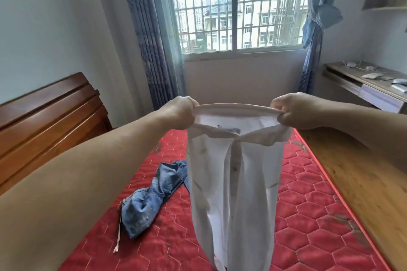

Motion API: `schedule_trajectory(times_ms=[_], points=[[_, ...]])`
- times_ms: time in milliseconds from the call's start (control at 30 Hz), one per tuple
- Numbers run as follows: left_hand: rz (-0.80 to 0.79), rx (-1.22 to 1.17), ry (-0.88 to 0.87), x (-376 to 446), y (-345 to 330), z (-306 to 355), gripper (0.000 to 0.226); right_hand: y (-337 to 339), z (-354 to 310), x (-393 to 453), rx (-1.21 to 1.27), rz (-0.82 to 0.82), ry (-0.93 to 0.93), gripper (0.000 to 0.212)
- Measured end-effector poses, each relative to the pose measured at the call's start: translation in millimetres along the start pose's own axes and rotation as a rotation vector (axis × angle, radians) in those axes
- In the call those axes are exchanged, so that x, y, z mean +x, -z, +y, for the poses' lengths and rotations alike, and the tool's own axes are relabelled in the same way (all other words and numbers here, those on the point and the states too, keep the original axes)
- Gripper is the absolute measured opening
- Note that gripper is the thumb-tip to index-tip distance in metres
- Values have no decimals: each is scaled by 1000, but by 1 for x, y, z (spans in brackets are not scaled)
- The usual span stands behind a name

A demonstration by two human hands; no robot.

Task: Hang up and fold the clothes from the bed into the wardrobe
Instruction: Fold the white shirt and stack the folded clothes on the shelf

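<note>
Daylight from a barred window (239,6) with blue curtains is falling across a bed covered by a red quilted mattress pad (308,204), with a dark wooden headboard (48,112) on the left and a wooden worktop (374,86) carrying small items against the right wall. Above the bed, the left hand (179,113) and the right hand (293,112) are both holding up a white button-front collared shirt (235,182), each one with fingers curled and pinching an end of the collar band so that the collar is stretching level between them. The shirt is hanging straight down from that grip, its long axis running vertically, its button placket facing the camera, and its hem is dropping out of view at the lower edge, so whether it is touching the mattress cannot be told. Both hands are sitting at equal height on either side of the garment, neither nearer than the other. A crumpled pair of blue denim jeans (152,196) is lying on the mattress pad just left of the hanging shirt, untouched. No wardrobe or hanger is showing, so the shirt probably needs carrying elsewhere for hanging.
</note>
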State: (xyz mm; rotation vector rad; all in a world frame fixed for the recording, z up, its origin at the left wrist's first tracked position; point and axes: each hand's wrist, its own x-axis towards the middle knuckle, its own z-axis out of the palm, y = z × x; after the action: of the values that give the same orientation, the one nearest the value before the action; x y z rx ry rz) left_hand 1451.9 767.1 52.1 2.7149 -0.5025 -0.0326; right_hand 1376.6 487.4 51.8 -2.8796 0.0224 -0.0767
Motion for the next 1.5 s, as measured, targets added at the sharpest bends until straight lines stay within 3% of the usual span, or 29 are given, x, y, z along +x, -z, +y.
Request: schedule_trajectory(times_ms=[67, 133, 167, 267, 300, 367, 467, 567, 667, 733, 833, 867, 900, 1000, 1067, 1133, 1233, 1267, 1500], points=[[-56, -243, 41, 1, 1, -5, 23, 4, -6, -3, 279, -102, -75, 29], [-125, -409, 39, -2, 3, -7, 16, 8, -6, -5, 458, -173, -121, 29], [-156, -452, 43, -5, 4, -7, 11, 11, -3, -6, 493, -198, -140, 24], [-214, -506, 41, -6, 1, -10, 32, 19, 3, -9, 549, -322, -147, 17], [-232, -527, 43, -6, -1, -9, 26, 21, 5, -10, 554, -357, -139, 14], [-272, -583, 57, -9, -1, -7, 8, 25, 9, -11, 569, -425, -127, 29], [-324, -612, 83, -10, 0, -7, 18, 32, 18, -9, 517, -525, -111, 56], [-570, -455, 24, -17, 1, -7, 26, 21, 17, -15, 235, -597, -48, 40], [-696, 64, -162, -21, -12, -4, 56, -11, 17, -14, -169, -410, 52, 20], [-567, 289, -206, -21, -22, -6, 42, -21, 20, -12, -137, -283, 46, 18], [-349, 195, -218, -17, -27, -8, 16, -31, 19, -16, 45, -225, 42, 8], [-315, 143, -233, -15, -27, -5, 15, -37, 16, -19, 43, -235, 51, 12], [-282, 104, -254, -13, -27, 0, 14, -46, 10, -21, 47, -287, 59, 31], [-181, 20, -315, -12, -22, 16, 11, -84, -13, -25, 97, -428, 79, 111], [-138, -52, -307, -10, -15, 18, 10, -110, -19, -22, 155, -386, 94, 125], [-116, -84, -301, -9, -7, 12, 8, -130, -24, -16, 320, -279, 85, 108], [-92, -107, -298, -12, 1, 0, 4, -138, -29, -6, 525, -138, 93, 30], [-84, -123, -298, -14, 4, -4, 2, -134, -30, -3, 569, -109, 85, 18], [99, -38, -119, -15, 31, -42, 13, -74, -32, 9, 1045, -214, 26, 4]])
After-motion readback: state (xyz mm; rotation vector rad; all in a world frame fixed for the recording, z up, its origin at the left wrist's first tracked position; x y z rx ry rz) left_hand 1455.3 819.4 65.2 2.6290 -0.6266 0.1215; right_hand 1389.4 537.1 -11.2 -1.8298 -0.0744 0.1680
